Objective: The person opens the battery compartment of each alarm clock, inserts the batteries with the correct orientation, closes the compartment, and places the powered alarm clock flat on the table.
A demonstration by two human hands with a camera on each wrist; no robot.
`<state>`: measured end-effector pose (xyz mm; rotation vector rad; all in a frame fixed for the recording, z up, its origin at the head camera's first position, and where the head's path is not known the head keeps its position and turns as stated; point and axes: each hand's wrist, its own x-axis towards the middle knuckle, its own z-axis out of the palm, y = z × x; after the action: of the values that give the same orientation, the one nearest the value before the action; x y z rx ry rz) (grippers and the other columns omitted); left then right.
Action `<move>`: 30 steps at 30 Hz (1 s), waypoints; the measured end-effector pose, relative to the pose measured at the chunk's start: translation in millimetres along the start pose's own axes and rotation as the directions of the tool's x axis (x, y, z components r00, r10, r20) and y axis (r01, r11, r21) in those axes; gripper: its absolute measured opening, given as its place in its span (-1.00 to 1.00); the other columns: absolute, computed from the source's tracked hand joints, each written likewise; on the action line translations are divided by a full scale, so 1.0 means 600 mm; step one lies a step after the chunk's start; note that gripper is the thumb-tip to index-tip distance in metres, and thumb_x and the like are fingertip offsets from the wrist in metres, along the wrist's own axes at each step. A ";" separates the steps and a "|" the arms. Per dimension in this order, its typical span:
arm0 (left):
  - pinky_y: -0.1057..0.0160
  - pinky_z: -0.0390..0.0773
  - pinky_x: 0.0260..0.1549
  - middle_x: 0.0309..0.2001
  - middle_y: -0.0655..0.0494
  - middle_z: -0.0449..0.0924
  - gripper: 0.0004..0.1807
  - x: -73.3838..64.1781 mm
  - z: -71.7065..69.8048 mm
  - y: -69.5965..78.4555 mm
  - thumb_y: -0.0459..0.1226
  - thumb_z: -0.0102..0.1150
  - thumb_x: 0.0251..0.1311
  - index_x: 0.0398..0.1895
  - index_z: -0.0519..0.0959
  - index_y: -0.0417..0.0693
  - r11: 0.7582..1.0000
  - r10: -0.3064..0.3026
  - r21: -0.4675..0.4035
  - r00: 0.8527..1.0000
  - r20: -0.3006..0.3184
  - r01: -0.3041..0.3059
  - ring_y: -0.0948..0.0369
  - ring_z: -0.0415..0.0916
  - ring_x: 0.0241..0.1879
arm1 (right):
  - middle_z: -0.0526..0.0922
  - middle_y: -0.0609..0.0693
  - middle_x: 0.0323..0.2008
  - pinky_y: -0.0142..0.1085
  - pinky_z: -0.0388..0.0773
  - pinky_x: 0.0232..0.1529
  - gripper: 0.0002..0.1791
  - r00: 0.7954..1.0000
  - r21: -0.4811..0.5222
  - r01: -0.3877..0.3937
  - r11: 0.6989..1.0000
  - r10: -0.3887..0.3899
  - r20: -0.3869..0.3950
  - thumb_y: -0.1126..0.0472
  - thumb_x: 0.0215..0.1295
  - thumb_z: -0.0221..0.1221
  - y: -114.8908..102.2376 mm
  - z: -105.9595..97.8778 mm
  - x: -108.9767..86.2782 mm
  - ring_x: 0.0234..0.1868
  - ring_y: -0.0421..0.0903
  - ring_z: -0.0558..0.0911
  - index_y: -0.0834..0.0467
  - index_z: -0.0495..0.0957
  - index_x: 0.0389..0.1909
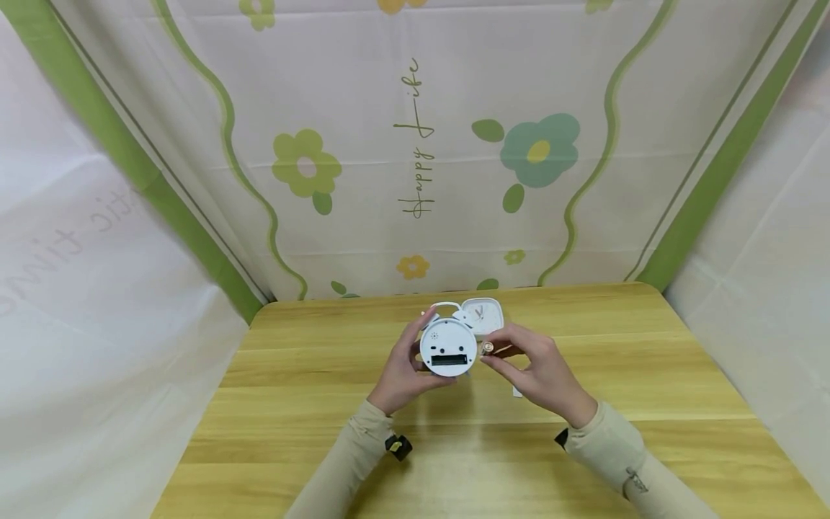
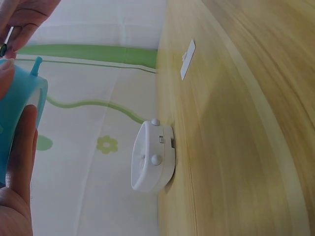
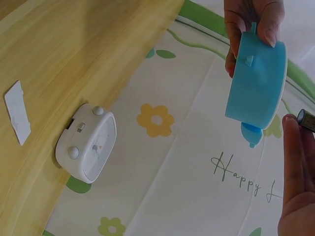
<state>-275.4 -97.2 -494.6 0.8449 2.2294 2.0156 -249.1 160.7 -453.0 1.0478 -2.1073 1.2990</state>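
A round light-blue twin-bell alarm clock [image 1: 447, 336] is held up above the table by my left hand [image 1: 400, 376], thumb and fingers around its rim. Its back faces the head camera, showing an uncovered dark battery slot [image 1: 449, 360]. Just right of the clock, my right hand [image 1: 543, 369] pinches a battery [image 1: 487, 348] between thumb and fingers, its end toward the head camera. In the right wrist view the battery [image 3: 306, 119] is apart from the blue clock [image 3: 258, 81], with part of it cut off at the frame edge.
Behind the hands, a white rounded-square clock [image 1: 483, 315] stands on the wooden table [image 1: 292, 404]. A small white plastic cover [image 3: 18, 113] lies flat on the tabletop near it. A flower-patterned curtain [image 1: 363, 94] hangs along the table's far edge, with pale cloth at both sides.
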 end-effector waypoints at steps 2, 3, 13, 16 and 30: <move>0.13 0.78 -0.02 0.59 -0.04 0.09 0.33 0.000 0.001 0.001 -0.56 0.61 -0.13 0.66 0.07 0.37 1.000 -0.002 -0.001 1.000 -0.001 0.002 -0.17 0.48 0.26 | 0.73 -0.06 -0.16 -0.44 0.76 -0.19 -0.53 1.000 -0.004 -0.006 1.000 0.006 -0.001 0.51 0.08 0.47 -0.001 0.000 0.000 -0.21 -0.21 0.76 0.06 0.65 -0.04; 0.13 0.78 -0.02 0.58 -0.03 0.10 0.33 0.000 0.001 0.001 -0.55 0.61 -0.13 0.65 0.08 0.42 1.000 -0.005 0.000 1.000 -0.002 0.005 -0.16 0.48 0.26 | 0.73 -0.07 -0.17 -0.45 0.76 -0.20 -0.53 1.000 -0.003 -0.011 1.000 0.011 -0.001 0.51 0.08 0.47 -0.001 0.000 0.000 -0.22 -0.22 0.76 0.06 0.65 -0.03; 0.11 0.79 -0.03 0.56 0.06 0.14 0.31 0.001 0.004 -0.005 -0.55 0.61 -0.12 0.66 0.08 0.36 1.000 0.004 0.004 1.000 0.007 -0.004 -0.18 0.47 0.28 | 0.77 -0.06 -0.23 -0.48 0.74 -0.26 -0.57 1.000 0.000 -0.016 1.000 0.016 -0.012 0.50 0.08 0.48 -0.005 -0.001 0.001 -0.29 -0.22 0.76 0.21 0.67 -0.01; 0.12 0.79 -0.03 0.54 0.05 0.16 0.31 0.001 0.005 -0.005 -0.54 0.60 -0.10 0.66 0.08 0.37 1.000 0.010 0.005 1.000 0.012 -0.010 -0.16 0.48 0.28 | 0.79 -0.04 -0.26 -0.48 0.74 -0.29 -0.55 1.000 0.000 -0.017 1.000 0.017 -0.021 0.53 0.06 0.47 -0.004 0.000 0.001 -0.31 -0.21 0.77 0.24 0.68 0.01; 0.13 0.79 -0.04 0.54 -0.09 0.15 0.29 0.002 0.007 -0.008 -0.55 0.59 -0.09 0.66 0.08 0.34 0.999 0.039 0.007 0.999 0.009 -0.039 -0.16 0.49 0.27 | 0.74 -0.11 -0.30 -0.52 0.68 -0.33 -0.55 0.998 -0.040 -0.027 0.999 0.025 -0.055 0.48 0.05 0.50 -0.001 -0.001 0.002 -0.38 -0.28 0.67 0.13 0.76 0.00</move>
<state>-276.7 -93.0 -499.2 0.9029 2.2342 2.0179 -249.5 160.9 -451.4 0.9607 -2.1040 1.2774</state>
